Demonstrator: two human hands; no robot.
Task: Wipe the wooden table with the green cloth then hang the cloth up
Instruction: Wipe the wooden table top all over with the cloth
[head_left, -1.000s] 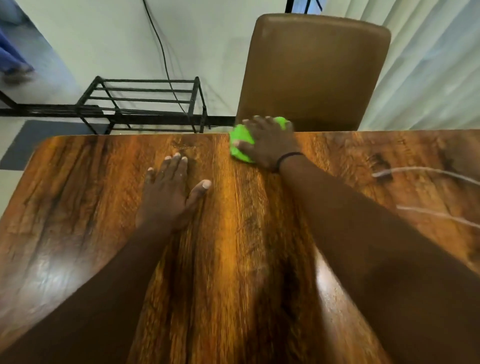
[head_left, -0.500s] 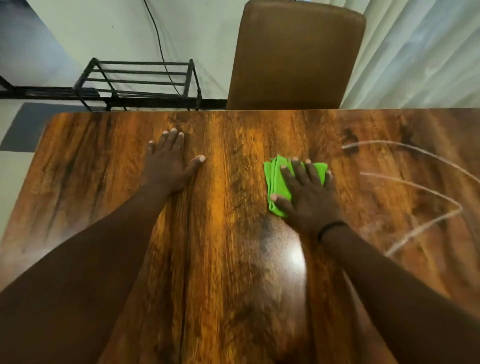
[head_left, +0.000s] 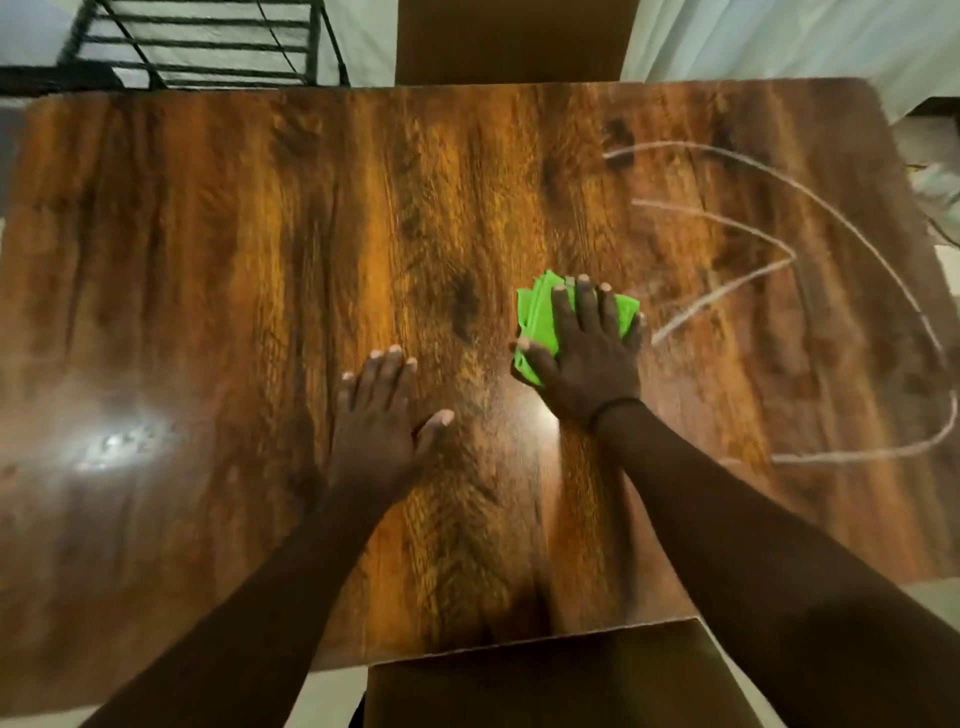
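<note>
The right hand (head_left: 589, 353) is pressing flat on a folded bright green cloth (head_left: 537, 325), its grip released, with straight spread fingers lying across the fabric and the thumb resting at the cloth's near left corner. A thin dark band (head_left: 613, 408) is circling that wrist. The cloth is lying on the glossy dark-brown wooden counter (head_left: 234, 260), a little right of the counter's middle and about midway between its far and near edges.

The left hand (head_left: 382, 421) is resting palm down on the bare wood just left of the right hand and slightly nearer the near edge, its grip released too, fingers straight and together, thumb angled out toward the cloth without touching it.

Pale chalky curved streaks (head_left: 810, 208) are looping across the right part of the counter, from near the far right corner round toward the right edge, and one streak is ending just beside the cloth's right side.

A brown padded chair back (head_left: 511, 41) is standing against the far edge, a second brown chair (head_left: 545, 686) is sitting at the near edge, and a black metal rack (head_left: 202, 41) is standing beyond the far left corner. Pale curtains (head_left: 779, 36) are hanging beyond the far right corner.
</note>
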